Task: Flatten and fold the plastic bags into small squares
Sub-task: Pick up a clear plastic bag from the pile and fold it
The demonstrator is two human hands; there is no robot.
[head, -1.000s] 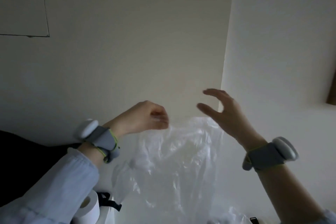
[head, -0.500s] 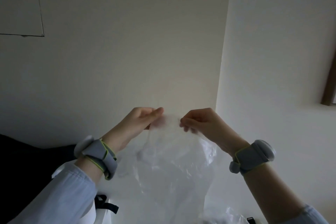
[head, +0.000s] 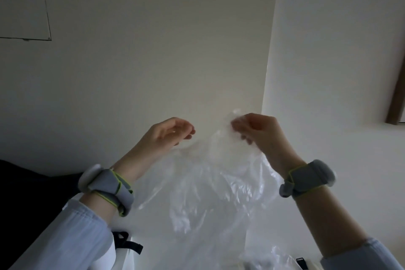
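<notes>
Bag (head: 210, 193): clear, thin plastic, held up in the air in front of a pale wall (head: 153, 61), between the two raised hands. It hangs in loose, uneven folds with bright glints along the creases; wrinkled throughout, not flat. The upper edge is bunched and stretched between the hands; the lower part drops out of view at the bottom edge.

Right hand (head: 256, 129): grip narrow, fingertips pinching a crumpled top corner of the bag.

Left hand (head: 168, 132): fingers curled together at the bag's upper edge; a thin strand of plastic runs to the fingertips, so it appears to pinch the edge, though the contact is faint.

Both wrists carry grey bands (head: 109, 188) with yellow-green trim. Light sleeves (head: 72, 239) cover the forearms.

More crumpled clear plastic (head: 274, 258) lies at bottom right
</notes>
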